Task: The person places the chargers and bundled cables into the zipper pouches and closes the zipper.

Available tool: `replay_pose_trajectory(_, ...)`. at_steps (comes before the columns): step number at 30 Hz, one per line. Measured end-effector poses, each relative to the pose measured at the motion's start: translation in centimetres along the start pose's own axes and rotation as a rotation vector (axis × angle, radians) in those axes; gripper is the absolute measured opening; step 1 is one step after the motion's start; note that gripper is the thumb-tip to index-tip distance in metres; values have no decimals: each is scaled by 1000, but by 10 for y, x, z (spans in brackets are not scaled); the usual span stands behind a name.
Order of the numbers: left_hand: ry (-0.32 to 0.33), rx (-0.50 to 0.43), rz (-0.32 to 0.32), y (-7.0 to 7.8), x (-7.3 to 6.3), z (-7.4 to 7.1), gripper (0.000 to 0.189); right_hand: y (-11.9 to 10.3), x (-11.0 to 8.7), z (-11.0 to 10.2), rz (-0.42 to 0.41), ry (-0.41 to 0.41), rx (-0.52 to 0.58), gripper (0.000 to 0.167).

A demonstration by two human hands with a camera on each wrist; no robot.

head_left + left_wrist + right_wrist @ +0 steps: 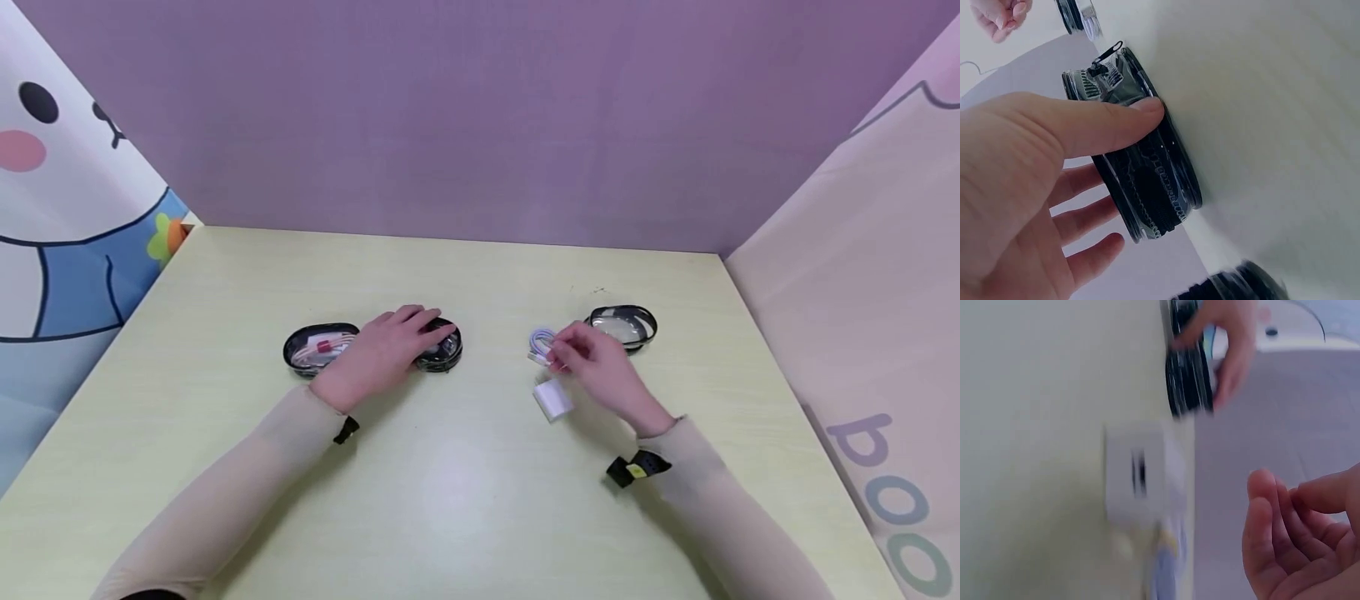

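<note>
My left hand (382,354) holds a round black case with clear sides and a zip (1141,181). Its thumb presses the near side while the fingers reach round behind. A second black-rimmed case (300,354), with a pinkish cable and a red tie inside, lies just left of that hand. My right hand (603,371) hovers with loosely curled fingers, thumb against the fingertips, and nothing shows between them. Close to its fingertips lie a coiled pale cable (541,340) and a white charger plug (552,401). A third black-rimmed clear case (633,327) lies behind the right hand.
All of this lies on a pale wooden table (450,492). A purple panel (465,125) rises at its back edge. Printed cloths with a cartoon figure (67,200) and letters (885,492) flank the sides. Small dark specks (598,290) mark the table near the right case.
</note>
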State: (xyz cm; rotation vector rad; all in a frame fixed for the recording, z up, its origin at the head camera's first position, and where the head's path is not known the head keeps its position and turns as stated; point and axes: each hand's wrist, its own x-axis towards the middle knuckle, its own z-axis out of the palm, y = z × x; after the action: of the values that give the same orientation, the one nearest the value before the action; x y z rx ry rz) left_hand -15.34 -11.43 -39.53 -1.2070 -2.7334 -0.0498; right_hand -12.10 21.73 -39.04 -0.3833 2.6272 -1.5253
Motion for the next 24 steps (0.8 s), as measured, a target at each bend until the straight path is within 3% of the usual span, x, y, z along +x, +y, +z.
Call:
replay_pose_trajectory(8,-147,-191,-66,-7,7,-6,75,29,1,-58,-58,257,-232,13)
replay_pose_trajectory(13,-88,-296,-46,1,27,-8,54,44,3,-85,-105,324,-326,16)
replay_pose_trajectory(17,-57,-367,-21,12,49,-9,36,57,6,-98,-105,274,-367,24)
replay_pose_trajectory(24,-133,-410,30,31,88,-2,34,69,5,-107,-55,69,-414,40)
